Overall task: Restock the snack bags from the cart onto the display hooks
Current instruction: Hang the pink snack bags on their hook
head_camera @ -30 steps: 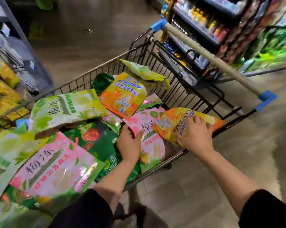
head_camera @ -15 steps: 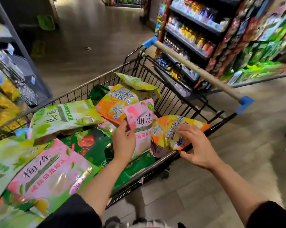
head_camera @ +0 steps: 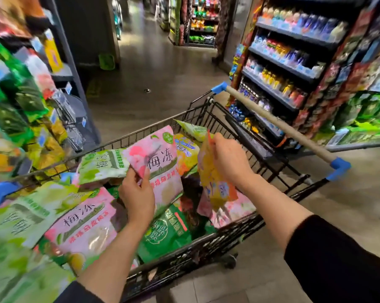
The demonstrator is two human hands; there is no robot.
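Note:
A black wire cart [head_camera: 206, 250] stands in front of me, full of snack bags in pink, green and orange. My left hand [head_camera: 137, 193] grips a pink snack bag [head_camera: 160, 162] by its left edge and holds it lifted above the pile. My right hand [head_camera: 229, 159] pinches the top of an orange snack bag [head_camera: 215, 182], which hangs upright over the cart's right side. Another pink bag [head_camera: 86, 228] and a light green bag [head_camera: 101, 165] lie in the cart to the left. Display hooks [head_camera: 72, 130] with hanging bags are at the far left.
The cart's handle [head_camera: 276, 125] with blue ends runs along the right. A shelf of bottled drinks [head_camera: 285, 68] stands behind it. Hanging snack bags [head_camera: 14, 106] fill the rack on the left. The tiled aisle floor [head_camera: 162, 79] stretches ahead.
Both hands have risen out of the cart, the left one lifting the pink bag, the right one raising the orange bag from flat to hanging. The view has tilted up toward the aisle.

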